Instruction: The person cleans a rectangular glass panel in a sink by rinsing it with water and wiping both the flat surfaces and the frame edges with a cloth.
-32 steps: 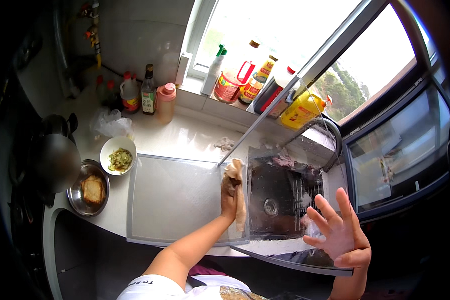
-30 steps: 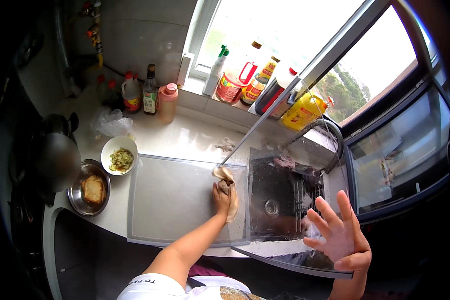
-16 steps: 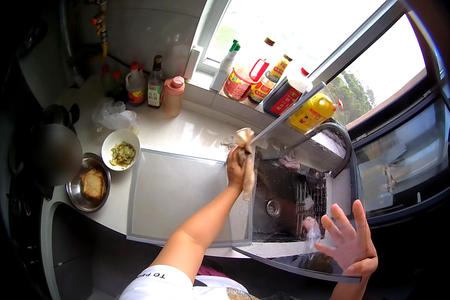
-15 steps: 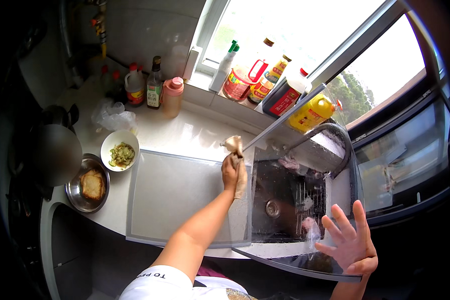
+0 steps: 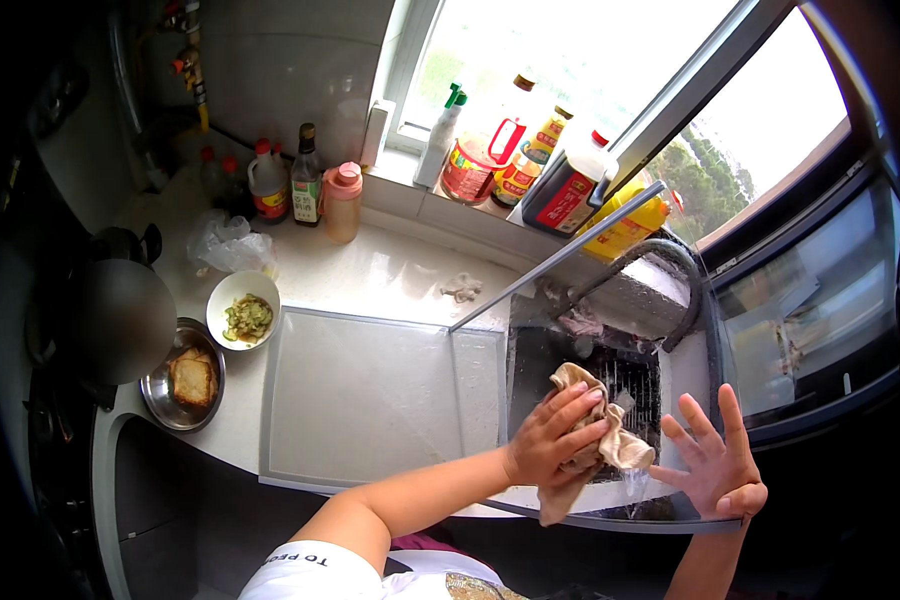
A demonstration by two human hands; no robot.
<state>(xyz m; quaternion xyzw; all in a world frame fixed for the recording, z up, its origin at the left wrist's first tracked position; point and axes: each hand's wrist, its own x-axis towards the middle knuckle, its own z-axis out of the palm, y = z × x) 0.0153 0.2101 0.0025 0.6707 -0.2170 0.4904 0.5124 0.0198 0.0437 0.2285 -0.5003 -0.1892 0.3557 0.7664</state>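
A see-through panel with a grey edge strip (image 5: pixel 560 257) is tilted up over the sink (image 5: pixel 536 375). My left hand (image 5: pixel 560 430) grips a crumpled beige cloth (image 5: pixel 625 448) in front of the panel's lower half; whether the cloth touches the surface I cannot tell. At the panel's lower right corner, my right hand (image 5: pixel 720 465) holds the edge, its thumb on the near side and its spread fingers seen through the panel. Left of the sink, a flat grey-framed panel (image 5: pixel 360 400) lies on the counter (image 5: pixel 390 285).
A white bowl of green food (image 5: pixel 222 305) and a metal bowl (image 5: pixel 155 393) with browned slices (image 5: pixel 193 380) stand left. Behind them are a plastic bag (image 5: pixel 235 245), a pink-lidded bottle (image 5: pixel 342 205) and several sauce bottles. More bottles, including a dark jug (image 5: pixel 567 190), line the windowsill.
My left hand has brought the cloth from the panel's left edge down and right over the sink. The panel has tilted a little, and my right hand has shifted slightly up with its corner.
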